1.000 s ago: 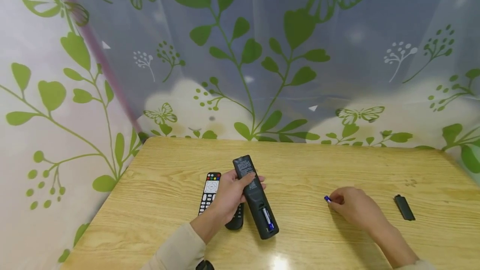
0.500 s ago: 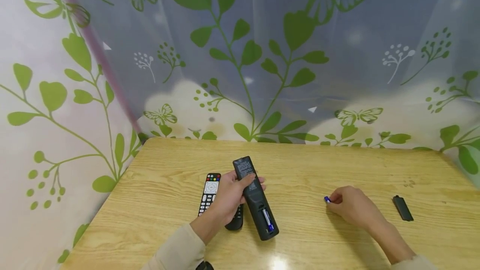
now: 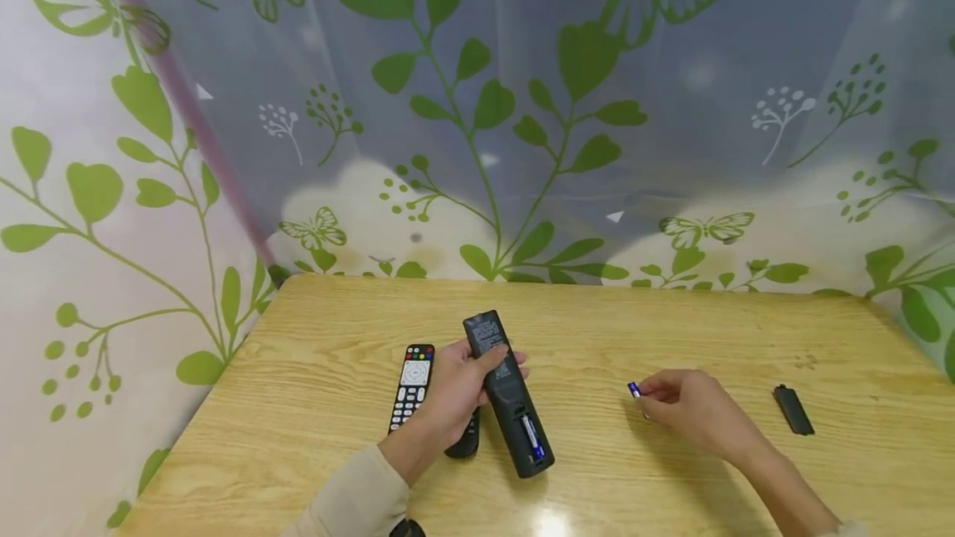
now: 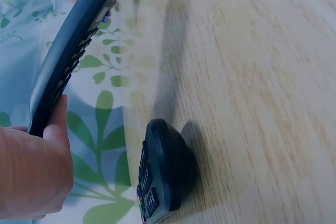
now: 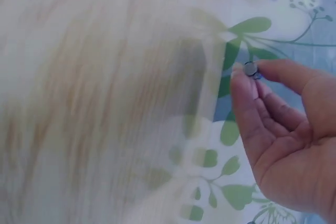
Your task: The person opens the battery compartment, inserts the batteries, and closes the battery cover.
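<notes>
My left hand [image 3: 458,384] grips a black remote control [image 3: 501,384] with its back turned up, thumb across the printed label. Its battery compartment is uncovered, and one blue-and-silver battery [image 3: 533,436] lies inside. To the right, my right hand [image 3: 694,408] pinches a second blue battery [image 3: 634,389] between thumb and fingertips, above the table. The right wrist view shows the round metal end of this battery [image 5: 250,68] at the fingertips. In the left wrist view the held remote [image 4: 63,61] is seen edge-on, raised off the table.
Another remote [image 3: 412,388] with white buttons lies face up, partly hidden by my left hand and forearm. A black battery cover [image 3: 793,410] rests right of my right hand. The wooden table [image 3: 634,321] meets a leaf-patterned cloth [image 3: 537,147] behind.
My right hand has lifted the battery a little and shifted slightly left, with more of the battery showing. My left hand and its remote have stayed about where they were.
</notes>
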Demonstrator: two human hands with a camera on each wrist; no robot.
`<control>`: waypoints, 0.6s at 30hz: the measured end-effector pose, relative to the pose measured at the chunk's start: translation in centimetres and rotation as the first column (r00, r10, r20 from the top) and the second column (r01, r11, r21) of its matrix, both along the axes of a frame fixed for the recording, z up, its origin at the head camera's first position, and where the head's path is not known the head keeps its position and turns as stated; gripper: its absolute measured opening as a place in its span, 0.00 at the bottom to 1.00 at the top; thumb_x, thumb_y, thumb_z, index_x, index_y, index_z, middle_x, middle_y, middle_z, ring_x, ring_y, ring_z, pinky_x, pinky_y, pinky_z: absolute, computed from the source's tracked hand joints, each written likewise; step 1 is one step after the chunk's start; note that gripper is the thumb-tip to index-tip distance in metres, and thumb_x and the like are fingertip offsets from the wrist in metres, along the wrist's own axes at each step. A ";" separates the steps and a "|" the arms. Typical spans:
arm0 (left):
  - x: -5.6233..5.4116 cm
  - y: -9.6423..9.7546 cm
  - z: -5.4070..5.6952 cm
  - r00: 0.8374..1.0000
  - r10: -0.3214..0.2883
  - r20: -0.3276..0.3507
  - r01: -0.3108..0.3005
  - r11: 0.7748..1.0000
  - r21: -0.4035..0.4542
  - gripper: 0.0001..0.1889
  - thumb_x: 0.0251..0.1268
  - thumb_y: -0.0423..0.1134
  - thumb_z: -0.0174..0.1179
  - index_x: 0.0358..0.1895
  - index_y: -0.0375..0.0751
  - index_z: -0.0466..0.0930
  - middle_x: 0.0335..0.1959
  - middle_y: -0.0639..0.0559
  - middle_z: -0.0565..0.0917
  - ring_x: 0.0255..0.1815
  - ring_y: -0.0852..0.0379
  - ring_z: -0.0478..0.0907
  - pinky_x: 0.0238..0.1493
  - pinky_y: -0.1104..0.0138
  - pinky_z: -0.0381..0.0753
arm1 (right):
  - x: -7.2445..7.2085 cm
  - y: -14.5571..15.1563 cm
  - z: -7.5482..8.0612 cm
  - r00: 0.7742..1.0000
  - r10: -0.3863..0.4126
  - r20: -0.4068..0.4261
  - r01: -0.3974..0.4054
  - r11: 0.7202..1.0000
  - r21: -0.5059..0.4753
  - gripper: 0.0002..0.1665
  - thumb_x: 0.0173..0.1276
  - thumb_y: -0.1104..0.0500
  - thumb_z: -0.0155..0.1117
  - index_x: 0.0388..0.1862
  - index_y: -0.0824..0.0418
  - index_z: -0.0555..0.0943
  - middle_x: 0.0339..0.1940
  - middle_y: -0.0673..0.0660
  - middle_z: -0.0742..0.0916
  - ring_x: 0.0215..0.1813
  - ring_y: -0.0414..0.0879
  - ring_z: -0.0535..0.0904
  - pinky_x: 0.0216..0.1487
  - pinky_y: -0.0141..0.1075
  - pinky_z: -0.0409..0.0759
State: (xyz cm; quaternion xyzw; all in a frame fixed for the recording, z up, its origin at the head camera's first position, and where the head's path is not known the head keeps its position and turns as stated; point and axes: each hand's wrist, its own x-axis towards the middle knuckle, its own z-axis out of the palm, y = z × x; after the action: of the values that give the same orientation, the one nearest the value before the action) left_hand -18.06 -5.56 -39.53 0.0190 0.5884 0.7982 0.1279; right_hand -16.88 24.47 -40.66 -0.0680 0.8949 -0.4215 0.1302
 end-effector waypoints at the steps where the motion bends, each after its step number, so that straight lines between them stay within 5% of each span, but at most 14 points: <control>1: 0.0 0.1 0.0 1.000 0.002 0.003 -0.002 1.000 -0.001 0.23 0.73 0.33 0.50 0.65 0.22 0.60 0.49 0.28 0.79 0.48 0.43 0.81 0.49 0.58 0.81 | 0.2 -0.2 0.1 1.000 0.008 0.002 -0.008 0.999 -0.043 0.20 0.66 0.58 0.64 0.51 0.71 0.78 0.35 0.55 0.84 0.38 0.47 0.81 0.34 0.37 0.82; 6: 0.1 0.2 0.0 1.000 0.004 0.013 -0.004 1.000 -0.013 0.23 0.73 0.34 0.50 0.65 0.22 0.60 0.48 0.31 0.81 0.48 0.44 0.82 0.48 0.58 0.81 | 1.0 -1.8 0.9 0.999 0.031 -0.024 -0.035 0.989 -0.146 0.28 0.67 0.58 0.65 0.60 0.72 0.73 0.37 0.56 0.83 0.39 0.47 0.81 0.36 0.36 0.82; 18: 0.1 0.3 0.0 1.000 -0.001 0.014 0.002 1.000 -0.020 0.23 0.73 0.34 0.50 0.63 0.22 0.61 0.49 0.30 0.80 0.48 0.44 0.82 0.48 0.58 0.81 | 3.5 -7.3 1.8 0.983 -0.002 -0.181 -0.037 0.977 -0.209 0.17 0.65 0.52 0.67 0.49 0.60 0.81 0.33 0.47 0.85 0.38 0.41 0.81 0.37 0.32 0.82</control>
State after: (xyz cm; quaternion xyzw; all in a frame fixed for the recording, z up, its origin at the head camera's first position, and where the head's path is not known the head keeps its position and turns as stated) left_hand -17.94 -5.31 -39.52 0.0125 0.5954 0.7922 0.1330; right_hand -13.34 17.15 -38.83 -0.1273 0.8524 -0.5052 0.0443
